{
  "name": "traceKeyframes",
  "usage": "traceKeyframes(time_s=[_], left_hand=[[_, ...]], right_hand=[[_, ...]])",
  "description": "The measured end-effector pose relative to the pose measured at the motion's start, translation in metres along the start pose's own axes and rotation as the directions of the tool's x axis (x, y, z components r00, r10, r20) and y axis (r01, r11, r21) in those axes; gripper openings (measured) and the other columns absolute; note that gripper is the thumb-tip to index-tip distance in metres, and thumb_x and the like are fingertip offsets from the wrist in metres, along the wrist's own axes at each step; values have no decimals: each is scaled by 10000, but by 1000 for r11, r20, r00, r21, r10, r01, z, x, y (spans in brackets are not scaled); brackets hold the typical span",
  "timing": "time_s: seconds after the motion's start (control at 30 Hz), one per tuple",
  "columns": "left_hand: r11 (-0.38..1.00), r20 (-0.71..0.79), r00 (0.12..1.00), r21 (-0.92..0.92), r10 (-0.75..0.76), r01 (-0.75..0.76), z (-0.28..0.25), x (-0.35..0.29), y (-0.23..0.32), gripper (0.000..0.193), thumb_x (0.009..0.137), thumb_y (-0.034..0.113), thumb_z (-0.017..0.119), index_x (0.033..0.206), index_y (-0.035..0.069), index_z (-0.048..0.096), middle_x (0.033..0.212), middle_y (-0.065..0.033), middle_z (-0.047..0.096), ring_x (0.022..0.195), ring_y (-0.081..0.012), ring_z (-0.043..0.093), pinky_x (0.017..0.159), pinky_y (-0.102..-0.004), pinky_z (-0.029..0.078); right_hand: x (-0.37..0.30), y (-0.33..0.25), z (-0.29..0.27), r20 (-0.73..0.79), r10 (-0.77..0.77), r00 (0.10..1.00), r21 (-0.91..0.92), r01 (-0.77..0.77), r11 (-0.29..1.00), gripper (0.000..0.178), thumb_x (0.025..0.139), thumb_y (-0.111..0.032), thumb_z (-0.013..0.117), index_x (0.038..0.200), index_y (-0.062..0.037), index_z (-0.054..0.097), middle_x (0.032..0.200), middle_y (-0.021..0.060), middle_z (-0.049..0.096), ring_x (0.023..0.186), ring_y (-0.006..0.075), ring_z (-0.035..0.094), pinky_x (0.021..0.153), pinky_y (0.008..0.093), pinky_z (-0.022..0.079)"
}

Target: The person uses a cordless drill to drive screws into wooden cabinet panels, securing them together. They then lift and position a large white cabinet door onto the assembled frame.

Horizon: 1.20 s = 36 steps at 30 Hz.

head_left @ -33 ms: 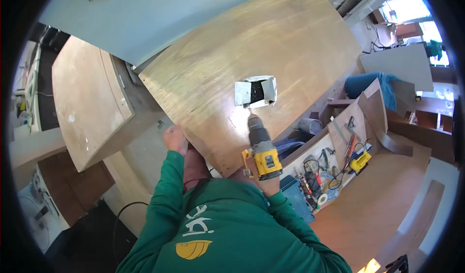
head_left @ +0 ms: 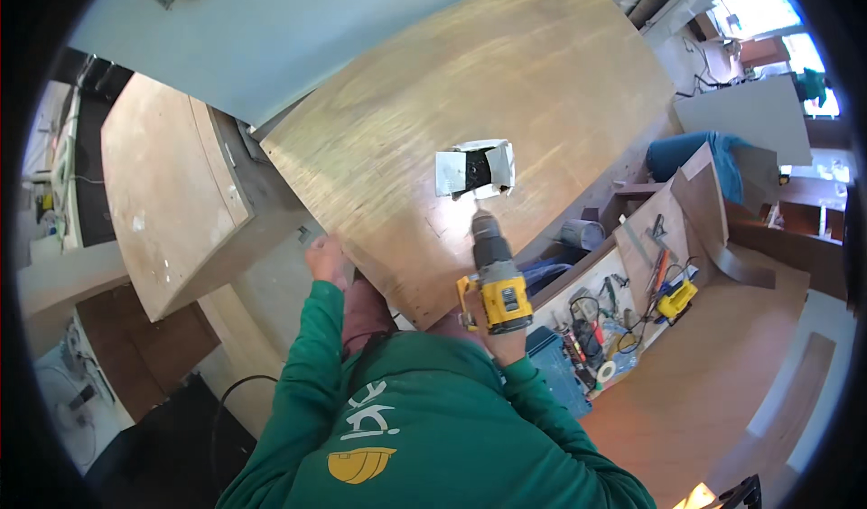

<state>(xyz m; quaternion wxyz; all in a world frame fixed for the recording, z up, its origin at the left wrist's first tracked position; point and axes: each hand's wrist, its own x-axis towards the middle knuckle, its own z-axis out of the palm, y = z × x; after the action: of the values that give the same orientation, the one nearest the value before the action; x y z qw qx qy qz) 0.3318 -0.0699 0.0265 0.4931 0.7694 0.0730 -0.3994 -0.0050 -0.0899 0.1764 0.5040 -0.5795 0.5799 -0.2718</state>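
Note:
My right hand (head_left: 508, 346) is wrapped round the grip of a yellow and black cordless drill (head_left: 502, 297). The drill's nose points away from me over a large wooden panel (head_left: 388, 139). Just beyond its tip sits an open white cardboard box (head_left: 499, 166) with small dark pieces inside, too small to name. At the panel's near left edge, my left hand (head_left: 326, 261) is closed with its fingers curled; whatever it holds, if anything, is hidden.
Right of the panel, a workboard holds hand tools, cables, a tape roll (head_left: 606, 371) and a yellow tool (head_left: 677, 299). A blue case (head_left: 555, 364) lies near my right forearm. Another wooden panel (head_left: 167, 193) stands left, and a pale blue surface (head_left: 271, 30) borders the far side.
The drill and my right hand have shifted slightly to the right in view. My left hand stays by the panel's edge.

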Motion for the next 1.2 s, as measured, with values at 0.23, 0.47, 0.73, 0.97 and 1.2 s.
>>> traceKeyframes(time_s=[0.23,0.47,0.73,0.97,1.2], left_hand=[[482,559,475,146,680,-864,139,-124,99,229,943,184,673,1101,24,717,1058,-193,727,1028,-331,707,897,-415,549],[-467,970,242,224,22,-856,280,-73,96,175,890,194,658,965,80,767,954,-166,748,922,-366,729,795,-500,580],[-492,980,196,186,33,-850,284,-64,83,176,876,176,661,940,71,787,954,-181,755,876,-358,744,753,-506,593],[77,809,291,294,511,-953,220,-105,86,127,811,125,710,871,53,625,906,-176,696,892,-392,680,760,-507,555],[932,541,823,-360,173,40,66,-116,14,311,957,110,694,1228,6,584,1051,-144,691,912,-247,736,788,-347,620]], right_hand=[[13,0,-51,-224,-111,968,-74,97,993,314,960,-289,766,1093,-17,684,963,70,718,875,161,683,789,340,555],[6,-4,-71,-221,148,964,9,-150,989,359,944,-298,783,1125,-12,663,1004,71,707,910,164,675,815,339,551],[-20,17,-52,-287,128,949,108,-101,989,258,925,-207,780,1024,-8,651,886,58,680,800,154,648,730,337,540],[-25,10,-47,-52,101,994,-10,-102,995,339,906,-242,812,1070,3,646,931,71,684,847,169,663,786,345,551],[-7,-28,-31,415,-117,902,-410,300,861,328,849,-231,837,1016,0,676,935,109,722,834,231,705,757,370,555]])
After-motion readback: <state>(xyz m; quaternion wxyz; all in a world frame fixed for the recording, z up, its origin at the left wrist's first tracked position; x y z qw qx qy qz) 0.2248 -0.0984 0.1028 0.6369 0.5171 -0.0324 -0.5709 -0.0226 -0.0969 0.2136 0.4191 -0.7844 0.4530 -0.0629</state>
